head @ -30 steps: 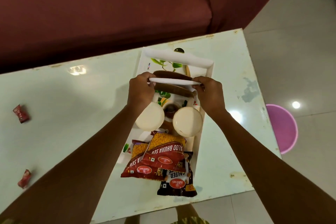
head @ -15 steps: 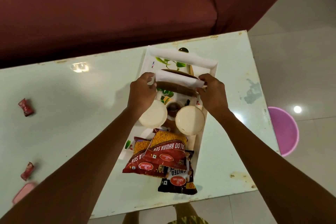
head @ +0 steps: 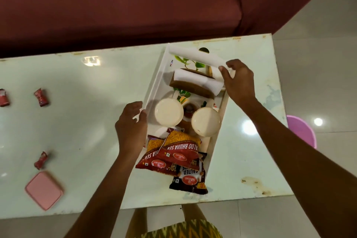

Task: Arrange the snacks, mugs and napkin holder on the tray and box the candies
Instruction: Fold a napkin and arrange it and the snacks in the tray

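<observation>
- Napkin holder (head: pixel 191 86): sitting at the far end of the tray (head: pixel 157 75), carrying a white napkin (head: pixel 193 75) draped over it, with two mugs (head: pixel 169 111) just in front and snack packets (head: pixel 179 150) piled at the near end.
- Risking, by judgement, dragging the napkin loose or tipping the holder if the right hand catches the paper's end.
- Risking a slip too: dark packet (head: pixel 190 179) overhanging the tray's near edge, so likely sliding onto the worktop (head: pixel 87 121) if the tray gets nudged or lifted.
- Risking a knock to the left mug, sitting close to the rim beside the left hand.
- Leaving the boxing undone: red candies (head: pixel 41 97) lying scattered on the worktop's left, near the pink box (head: pixel 44 190); being light, probably skidding off under a careless sweep.
- Left hand (head: pixel 131 127): hovering at the tray's left rim, fingers loosely curled, holding nothing; touching the rim or just short of it, impossible to tell.
- Right hand (head: pixel 238 81): hanging relaxed at the napkin's right end, thumb and fingertips beside the paper, seemingly brushing rather than pinching it, gripping nothing.
</observation>
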